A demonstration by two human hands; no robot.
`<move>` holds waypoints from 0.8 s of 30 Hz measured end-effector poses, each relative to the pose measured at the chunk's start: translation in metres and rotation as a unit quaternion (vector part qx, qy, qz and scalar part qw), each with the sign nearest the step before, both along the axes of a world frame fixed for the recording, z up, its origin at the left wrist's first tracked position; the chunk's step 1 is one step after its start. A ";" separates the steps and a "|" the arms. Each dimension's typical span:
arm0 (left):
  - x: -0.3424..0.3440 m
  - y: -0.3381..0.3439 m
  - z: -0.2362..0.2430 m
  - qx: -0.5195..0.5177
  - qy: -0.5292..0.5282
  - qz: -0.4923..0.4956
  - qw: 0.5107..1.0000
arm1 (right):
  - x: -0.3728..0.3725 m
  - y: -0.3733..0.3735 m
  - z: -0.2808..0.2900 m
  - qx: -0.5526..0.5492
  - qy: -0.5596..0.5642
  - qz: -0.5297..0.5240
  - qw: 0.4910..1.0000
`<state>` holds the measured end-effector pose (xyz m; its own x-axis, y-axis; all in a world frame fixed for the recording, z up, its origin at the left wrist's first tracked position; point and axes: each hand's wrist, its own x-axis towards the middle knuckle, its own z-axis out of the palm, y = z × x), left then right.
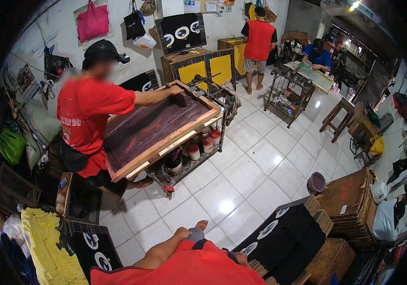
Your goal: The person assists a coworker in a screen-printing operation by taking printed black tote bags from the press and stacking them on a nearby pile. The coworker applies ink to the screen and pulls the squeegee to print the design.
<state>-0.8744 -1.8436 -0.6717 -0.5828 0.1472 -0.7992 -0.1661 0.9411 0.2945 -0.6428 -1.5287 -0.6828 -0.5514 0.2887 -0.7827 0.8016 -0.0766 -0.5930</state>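
Note:
I sit low in a red shirt (189,268) with white tiled floor (241,180) ahead. My left hand (182,233) rests curled on my knee beside grey shorts, holding nothing; my bare foot (202,223) shows just past it. My right hand (241,258) lies at my side, mostly hidden by the shirt, touching the edge of a black cloth with white round prints (284,232) spread over stacked boards. Its fingers cannot be made out.
A person in a red shirt (87,111) presses on a wooden-framed printing screen (156,126), with paint jars (203,145) beneath it. Two more people work at the back. Brown board stacks (350,199), a paint pot (316,183) and yellow cloth (47,242) surround me.

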 end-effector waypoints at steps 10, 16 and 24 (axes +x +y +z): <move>0.001 -0.001 -0.004 0.016 0.005 0.038 0.999 | -0.006 -0.004 0.011 0.066 -0.066 0.028 0.995; 0.002 -0.002 0.003 0.021 0.004 0.053 0.998 | -0.006 -0.005 0.015 0.026 -0.056 -0.024 0.998; 0.002 -0.002 0.011 0.005 0.012 0.016 1.000 | -0.016 -0.010 0.029 0.073 -0.091 0.027 0.993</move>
